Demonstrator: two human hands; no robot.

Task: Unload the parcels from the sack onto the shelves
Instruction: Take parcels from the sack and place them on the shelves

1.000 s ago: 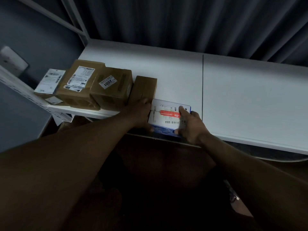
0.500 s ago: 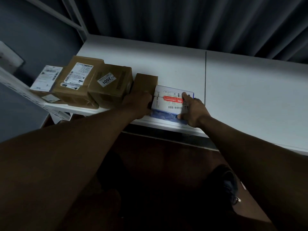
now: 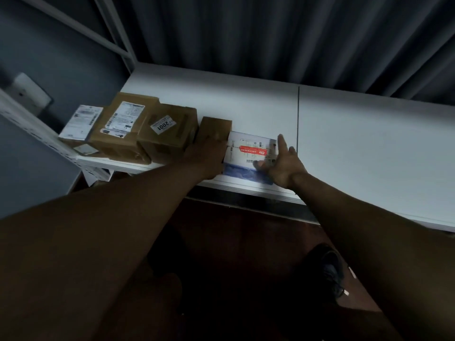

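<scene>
Head view: five parcels line the front of the white shelf board. The blue-and-white flat parcel with a red label lies rightmost. Left of it stand four brown cardboard boxes. The left hand presses its left edge; whether those fingers curl, I cannot tell. The right hand rests spread on its right edge.

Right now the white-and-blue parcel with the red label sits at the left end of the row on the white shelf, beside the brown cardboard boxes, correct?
Not quite. The head view shows the white-and-blue parcel with the red label at the right end of the row on the white shelf, beside the brown cardboard boxes.
</scene>
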